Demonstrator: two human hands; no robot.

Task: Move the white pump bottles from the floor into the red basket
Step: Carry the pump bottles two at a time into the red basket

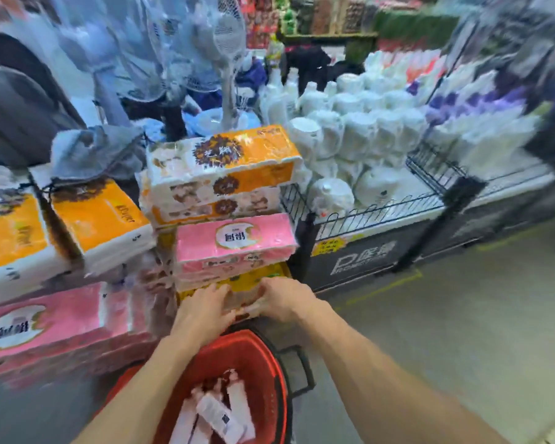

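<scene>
Bottles: white, lying in the red basket.
Left hand: fingers laid flat on a yellow pack.
Right hand: on the same pack; grip too blurred to tell.

My feed is bright and evenly lit by a cool, flat indoor light. I cannot see its source, and shadows are soft, just faint shading on the floor below the display. Motion blur smears almost everything, worst at the edges, where the fans and the shelf bottles streak outward. The wide lens bows the wire rail. Plastic wrap on the orange tissue pack shows small glints. The red basket is soft; the pink pack near centre is sharpest.
</scene>
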